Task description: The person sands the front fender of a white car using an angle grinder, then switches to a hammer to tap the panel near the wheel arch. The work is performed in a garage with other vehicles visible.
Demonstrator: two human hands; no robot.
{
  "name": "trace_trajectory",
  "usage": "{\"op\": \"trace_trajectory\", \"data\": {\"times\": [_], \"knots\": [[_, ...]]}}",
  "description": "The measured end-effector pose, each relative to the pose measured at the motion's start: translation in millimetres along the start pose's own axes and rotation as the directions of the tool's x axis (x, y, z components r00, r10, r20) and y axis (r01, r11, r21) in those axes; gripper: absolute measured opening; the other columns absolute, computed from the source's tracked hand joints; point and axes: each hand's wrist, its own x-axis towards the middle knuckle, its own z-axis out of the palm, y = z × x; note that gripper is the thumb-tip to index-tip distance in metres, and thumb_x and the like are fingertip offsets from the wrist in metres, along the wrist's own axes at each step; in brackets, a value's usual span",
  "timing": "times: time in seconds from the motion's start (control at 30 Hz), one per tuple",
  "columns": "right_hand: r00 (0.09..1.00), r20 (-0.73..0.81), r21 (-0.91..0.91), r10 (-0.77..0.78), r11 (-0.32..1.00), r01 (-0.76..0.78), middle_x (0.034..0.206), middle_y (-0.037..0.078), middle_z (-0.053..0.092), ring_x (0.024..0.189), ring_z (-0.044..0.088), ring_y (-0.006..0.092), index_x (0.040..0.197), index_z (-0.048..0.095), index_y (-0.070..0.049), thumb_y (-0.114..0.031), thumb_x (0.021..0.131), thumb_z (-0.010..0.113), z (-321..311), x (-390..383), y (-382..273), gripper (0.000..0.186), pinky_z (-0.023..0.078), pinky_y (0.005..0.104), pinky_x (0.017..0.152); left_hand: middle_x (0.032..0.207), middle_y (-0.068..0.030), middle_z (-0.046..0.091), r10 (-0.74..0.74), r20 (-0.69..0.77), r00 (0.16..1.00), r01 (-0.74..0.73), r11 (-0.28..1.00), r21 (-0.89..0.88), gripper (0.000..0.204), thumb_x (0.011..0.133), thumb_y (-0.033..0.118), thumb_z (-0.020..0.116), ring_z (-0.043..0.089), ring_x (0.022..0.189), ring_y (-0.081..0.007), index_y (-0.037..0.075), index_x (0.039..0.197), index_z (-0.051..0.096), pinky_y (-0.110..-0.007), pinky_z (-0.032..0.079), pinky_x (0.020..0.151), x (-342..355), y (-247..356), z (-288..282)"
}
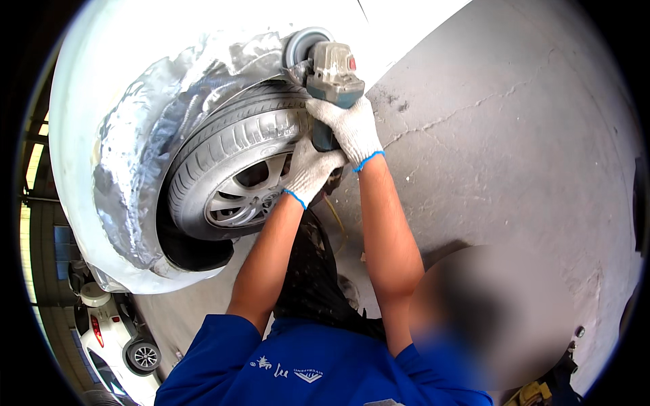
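I hold a power sander (pixel 335 76) with a round grey pad (pixel 299 47) at the upper edge of a white car's wheel arch. My right hand (pixel 349 128), in a white knit glove, is closed around the tool's upper body. My left hand (pixel 313 168), gloved alike, grips the lower part of its dark handle. The arch below and left of the pad has a bare, streaky silver-grey patch (pixel 132 169) on the white fender (pixel 78 162). Just beneath the arch sits a dusty tire (pixel 196 162) with a silver alloy rim (pixel 245 203).
Grey cracked concrete floor (pixel 508 142) lies to the right. Another white car (pixel 115 338) stands at the lower left. A yellow hose or cord (pixel 336 216) hangs below my hands. A blurred round area hides the lower right, and a dark yellow-marked object (pixel 531 392) sits at the bottom edge.
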Motion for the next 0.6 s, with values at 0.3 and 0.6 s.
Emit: {"op": "trace_trajectory", "data": {"times": [0.3,0.6], "knots": [[0.997,-0.028,0.006,-0.067,0.998,0.067,0.109,0.009,0.071,0.097,0.065,0.0163,0.122,0.066,0.001,-0.020,0.075,0.083,8.4,-25.3,31.7,0.054,0.053,0.0323,0.090,0.108,-0.0109,0.070,0.072,-0.023,0.997,-0.062,0.952,0.301,0.067,0.067,0.026,0.081,0.068,0.099,-0.0222,0.002,0.126,0.057,-0.035,0.052,0.088,-30.0,-12.3,-13.2],[1.000,-0.018,0.067,-0.019,0.998,0.020,0.109,0.009,0.071,0.097,0.065,0.0160,0.117,0.067,0.002,-0.019,0.076,0.083,0.6,-11.9,34.7,0.048,0.053,0.0333,0.089,0.103,-0.0097,0.069,-0.103,0.073,0.992,0.088,0.980,0.179,0.065,0.063,0.026,0.082,0.067,0.093,-0.0194,0.002,0.120,0.059,-0.034,0.054,0.084,-6.0,-23.6,-15.2]]}}
